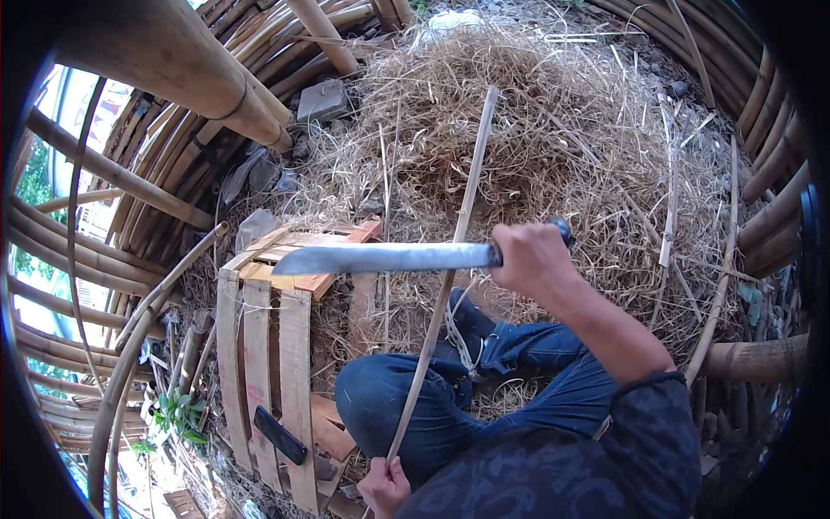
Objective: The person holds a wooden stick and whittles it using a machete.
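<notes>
My right hand (532, 262) is wrapped round the dark handle of a machete (389, 258). Its broad steel blade points left and lies level across the view, over the middle of a long bamboo strip (471, 177). Whether blade and strip touch, I cannot tell. Down by my left knee, my left hand (383, 486) is closed round the strip's lower end. From there the strip slants up and away past my crossed legs in blue jeans (398, 398), its far end above a heap of shavings (519, 112).
A wooden crate (259, 363) stands left of my knee, with a black phone (279, 435) on its slats. Thick bamboo poles (173, 60) crowd the upper left, and stacked bamboo (765, 190) lines the right. A grey block (322, 101) lies beyond the crate.
</notes>
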Demonstrator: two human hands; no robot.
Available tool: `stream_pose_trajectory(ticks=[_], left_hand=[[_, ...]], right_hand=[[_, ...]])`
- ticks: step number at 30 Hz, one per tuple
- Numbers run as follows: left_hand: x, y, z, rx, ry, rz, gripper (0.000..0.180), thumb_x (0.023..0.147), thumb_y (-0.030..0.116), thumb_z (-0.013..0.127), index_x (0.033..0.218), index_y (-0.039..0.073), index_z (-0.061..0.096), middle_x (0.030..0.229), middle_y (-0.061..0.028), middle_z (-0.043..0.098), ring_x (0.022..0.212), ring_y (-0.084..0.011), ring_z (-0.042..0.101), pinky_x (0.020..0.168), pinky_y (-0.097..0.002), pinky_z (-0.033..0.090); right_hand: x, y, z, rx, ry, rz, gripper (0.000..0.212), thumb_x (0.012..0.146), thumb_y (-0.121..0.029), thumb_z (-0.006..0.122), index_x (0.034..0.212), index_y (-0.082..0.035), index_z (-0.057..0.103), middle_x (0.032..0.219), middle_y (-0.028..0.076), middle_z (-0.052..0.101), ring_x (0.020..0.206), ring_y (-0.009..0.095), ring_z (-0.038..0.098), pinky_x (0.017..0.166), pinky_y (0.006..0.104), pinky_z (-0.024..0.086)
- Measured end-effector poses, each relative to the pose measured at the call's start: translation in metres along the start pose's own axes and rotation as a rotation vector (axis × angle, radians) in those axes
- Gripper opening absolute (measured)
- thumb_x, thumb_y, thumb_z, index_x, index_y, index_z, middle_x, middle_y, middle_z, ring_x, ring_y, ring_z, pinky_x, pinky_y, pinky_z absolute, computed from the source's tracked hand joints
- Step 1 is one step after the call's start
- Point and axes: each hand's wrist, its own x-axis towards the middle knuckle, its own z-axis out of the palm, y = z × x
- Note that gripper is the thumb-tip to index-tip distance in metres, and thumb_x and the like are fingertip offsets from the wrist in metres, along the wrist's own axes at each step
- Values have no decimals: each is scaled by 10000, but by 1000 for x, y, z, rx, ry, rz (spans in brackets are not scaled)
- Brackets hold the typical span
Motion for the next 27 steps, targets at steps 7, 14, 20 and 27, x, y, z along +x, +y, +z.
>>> stream_pose_trajectory(ticks=[7, 14, 20, 27], left_hand=[[-2, -7, 2, 65, -26, -12, 243, 932, 261, 577, 809, 51, 586, 625, -212, 561, 569, -423, 568, 486, -449, 434], [-2, -9, 2, 19, 10, -44, 276, 927, 285, 582, 783, 49, 580, 613, -207, 563, 566, -424, 569, 488, -451, 437], [0, -11, 6, 36, 32, -20, 280, 927, 276, 582, 760, 53, 553, 606, -206, 555, 560, -424, 562, 483, -450, 431], [-5, -17, 7, 25, 42, -19, 290, 926, 269, 581, 735, 58, 528, 590, -194, 548, 533, -421, 549, 462, -461, 404]], right_hand=[[15, 20, 11, -35, 70, 95, 187, 724, -215, 677, 732, -40, 613, 651, 156, 646, 626, 318, 666, 623, 413, 539], [26, 10, -4, -18, 19, 24, 204, 698, -217, 704, 752, -35, 627, 684, 151, 657, 665, 298, 676, 633, 395, 540], [21, 19, 4, -90, 112, 53, 163, 710, -184, 685, 736, -40, 614, 621, 130, 629, 561, 266, 642, 573, 394, 523], [28, 7, -8, -15, 6, -62, 171, 708, -181, 691, 732, -31, 611, 654, 153, 652, 619, 300, 674, 624, 390, 549]])
